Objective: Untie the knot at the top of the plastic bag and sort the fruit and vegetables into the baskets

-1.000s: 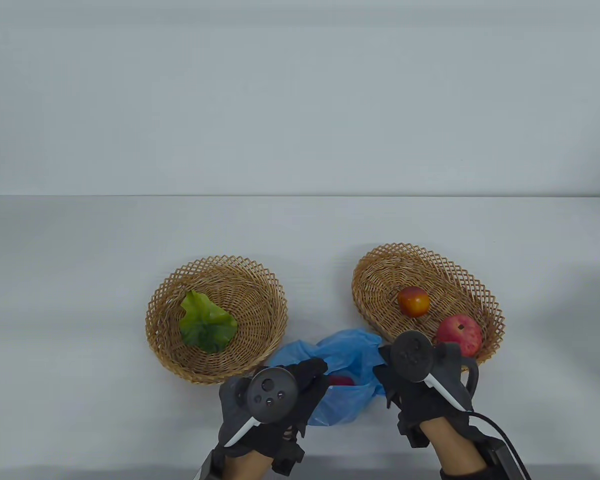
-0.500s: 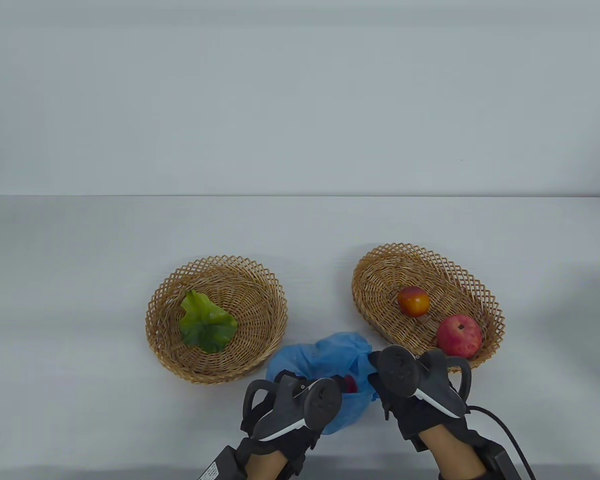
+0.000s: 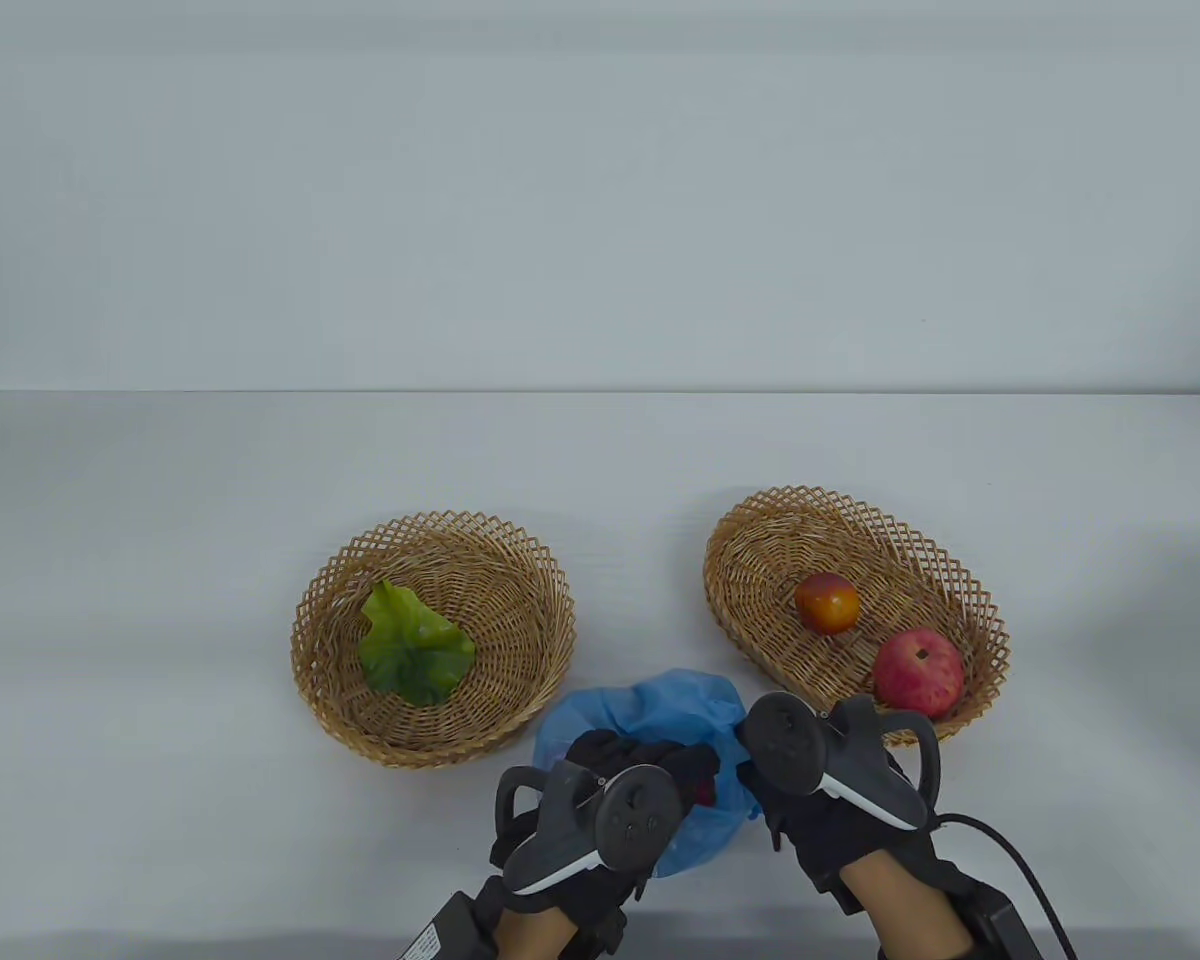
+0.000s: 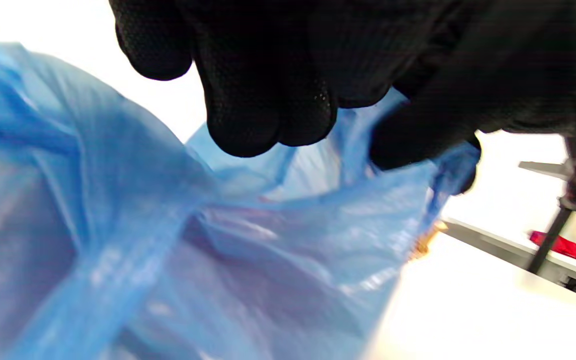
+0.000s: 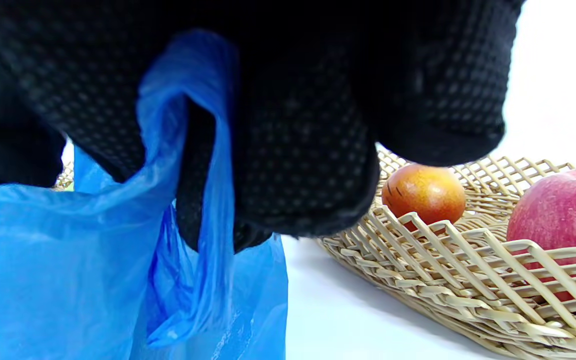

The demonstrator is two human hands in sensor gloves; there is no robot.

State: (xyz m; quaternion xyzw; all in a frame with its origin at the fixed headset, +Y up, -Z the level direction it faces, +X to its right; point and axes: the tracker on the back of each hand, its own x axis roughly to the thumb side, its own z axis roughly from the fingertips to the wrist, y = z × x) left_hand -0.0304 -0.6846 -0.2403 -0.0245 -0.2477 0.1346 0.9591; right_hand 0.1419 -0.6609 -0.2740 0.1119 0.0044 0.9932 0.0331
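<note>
White worktop (image 3: pixel 160 500), plain grey wall behind. Blue plastic bag (image 3: pixel 660 705) sits near the front edge, between the two wicker baskets. Knot is already off, bag mouth is open. My right hand (image 3: pixel 820 790) pinches the bag's rim on its right side, film bunched between curled fingers (image 5: pixel 293 165). My left hand (image 3: pixel 610 790) reaches into the mouth, fingers (image 4: pixel 263 115) bent down over the film; something dark red (image 3: pixel 702 793) shows just beside them, but I can't tell whether I've got hold of it or only the plastic. Left basket (image 3: pixel 332 590) has a green leaf (image 3: pixel 410 650); right basket (image 3: pixel 760 520) has a small orange-red fruit (image 3: pixel 827 603) and a red apple (image 3: pixel 918 672). Step in hand: pulling the next item out of the bag. Next move likely needs right hand keeping the mouth spread, left closing round the red thing, lifting clear of the film, then picking the basket once I can see what it is.
</note>
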